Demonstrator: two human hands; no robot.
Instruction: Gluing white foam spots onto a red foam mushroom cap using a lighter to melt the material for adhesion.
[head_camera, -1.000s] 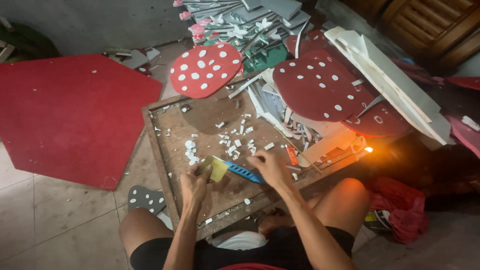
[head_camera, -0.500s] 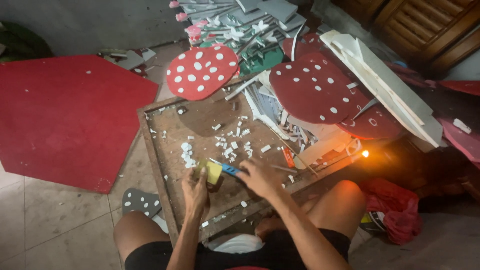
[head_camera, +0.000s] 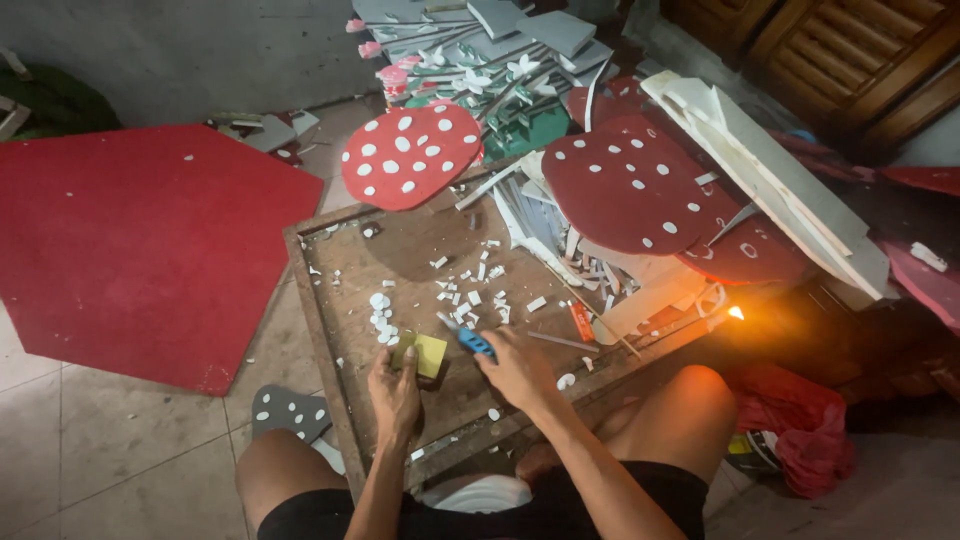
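The left hand (head_camera: 394, 385) pinned a small yellow piece (head_camera: 424, 352) flat on the wooden board (head_camera: 340, 330), steadying it. At its three o'clock, the right hand (head_camera: 518, 368) was closed on a blue-handled knife (head_camera: 470, 340), angled toward it; white scraps (head_camera: 470, 298) lay at twelve o'clock.

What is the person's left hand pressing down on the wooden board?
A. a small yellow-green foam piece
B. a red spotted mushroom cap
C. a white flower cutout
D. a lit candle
A: the left hand rests on the small yellow-green foam piece, while the right hand holds a blue cutter beside it.
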